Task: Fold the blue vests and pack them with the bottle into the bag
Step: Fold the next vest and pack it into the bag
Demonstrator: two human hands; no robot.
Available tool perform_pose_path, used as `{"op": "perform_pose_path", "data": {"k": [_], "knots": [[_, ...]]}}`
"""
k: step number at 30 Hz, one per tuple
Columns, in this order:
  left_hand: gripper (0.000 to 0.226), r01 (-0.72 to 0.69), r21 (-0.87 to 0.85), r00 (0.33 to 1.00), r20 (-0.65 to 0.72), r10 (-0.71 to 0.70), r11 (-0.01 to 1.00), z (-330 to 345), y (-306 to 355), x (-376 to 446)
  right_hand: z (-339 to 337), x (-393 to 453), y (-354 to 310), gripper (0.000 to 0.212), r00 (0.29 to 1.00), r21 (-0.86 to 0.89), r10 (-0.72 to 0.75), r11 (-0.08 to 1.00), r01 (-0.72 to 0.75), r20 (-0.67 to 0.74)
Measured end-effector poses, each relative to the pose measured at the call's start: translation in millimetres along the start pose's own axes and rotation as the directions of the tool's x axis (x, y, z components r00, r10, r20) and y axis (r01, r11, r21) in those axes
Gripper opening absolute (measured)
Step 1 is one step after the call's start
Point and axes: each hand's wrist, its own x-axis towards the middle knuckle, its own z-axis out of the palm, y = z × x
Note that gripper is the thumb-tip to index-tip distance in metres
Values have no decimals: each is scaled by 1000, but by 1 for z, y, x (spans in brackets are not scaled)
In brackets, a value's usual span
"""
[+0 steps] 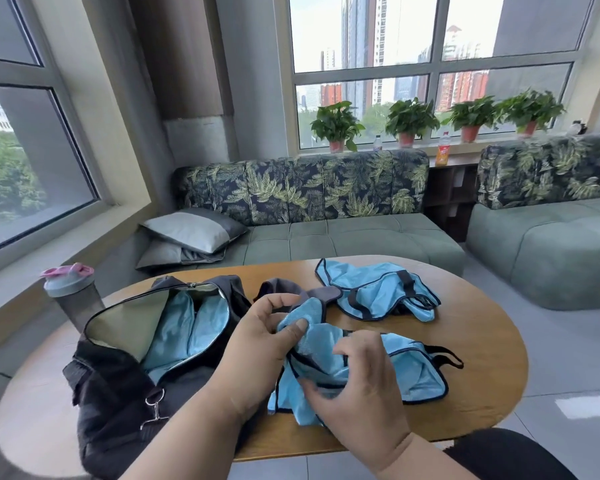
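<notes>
On the oval wooden counter point(482, 341) a crumpled blue vest point(406, 372) with dark trim lies at about 5 o'clock from the counter's middle, and both hands are on it. The left hand point(260, 344) pinches a fold of the vest's upper edge between thumb and curled fingers point(297, 327), lifting that part a little off the wood. The right hand point(357, 386) sits just beside it toward 4 o'clock, its fingers curled down into the bunched cloth and gripping it. A second blue vest point(378, 289) lies loose and unfolded at about 1 o'clock, apart from the one being handled; its dark straps cross its upper side. A dark grey duffel bag point(118, 386) stands at 9 o'clock with its zip open and its mouth facing up; blue cloth point(187, 330) shows inside, against a pale lining. One of the bag's grey straps point(302, 292) trails across the counter between the two vests, and a metal clip point(155, 408) hangs on the bag's near side. A shaker bottle point(71, 292) with a grey body and a pink cap stands upright at 10 o'clock, just behind the bag near the counter's edge. Beyond the counter is a green sofa point(326, 237) with a leaf-print back and two grey cushions point(191, 233), and potted plants point(409, 121) line the windowsill.
</notes>
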Motion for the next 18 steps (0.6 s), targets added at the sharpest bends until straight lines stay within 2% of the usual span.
{"op": "perform_pose_path", "data": {"k": [2,5,8,10,14,16,18], "knots": [[20,18,-31,999,-33,-19,999,1,-3,-2,2,-5,-6,59,1000,-86,-24,996,25,9],[23,51,-104,997,-48,-56,993,4,-7,-5,1,-1,-10,44,997,-136,18,991,-8,73],[25,77,-137,996,-31,-82,988,5,-9,-9,-2,6,-12,25,992,-131,38,991,-22,123],[25,91,-152,996,-13,-94,984,4,-9,-10,-5,9,-13,15,983,-64,69,996,-59,169],[26,105,-195,994,-19,-111,975,2,-10,-12,-16,9,-18,10,907,123,294,931,-343,300],[25,118,-224,991,-42,-130,968,-1,-10,-13,-22,13,-23,20,819,242,435,807,-539,374],[23,116,-213,989,-66,-133,970,-3,-7,-15,-29,20,-26,21,711,358,561,617,-701,424]]}}
